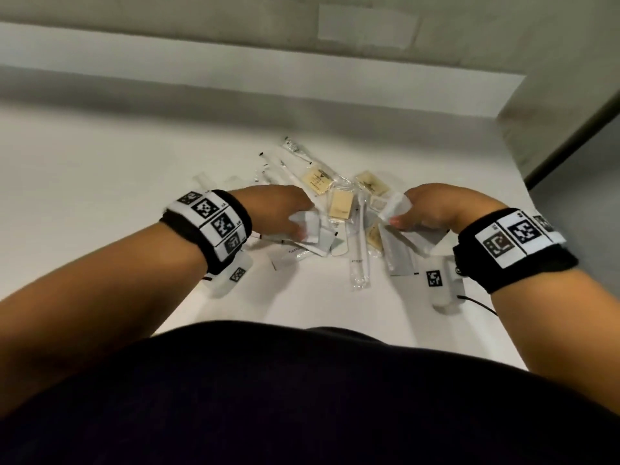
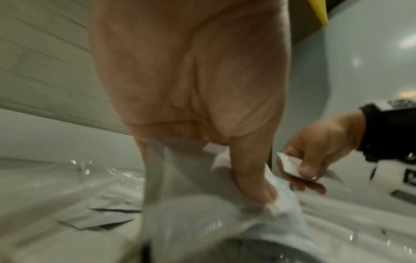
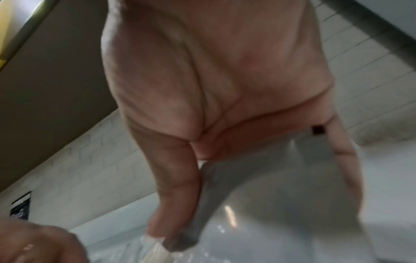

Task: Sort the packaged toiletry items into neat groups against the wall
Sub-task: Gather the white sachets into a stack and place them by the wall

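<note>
The packaged toiletry items [image 1: 339,209] lie heaped mid-surface [image 1: 100,182], well apart from the wall [image 1: 235,82]. The left hand [image 1: 278,209] pinches a white sachet [image 1: 307,226]; the right hand [image 1: 432,206] pinches another [image 1: 394,208]. Film wrappers are likely light, limp, slippery — pinch at a sealed edge.

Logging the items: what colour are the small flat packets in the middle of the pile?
Pale cream-yellow packets in clear wrap, clearest in the head view.
</note>
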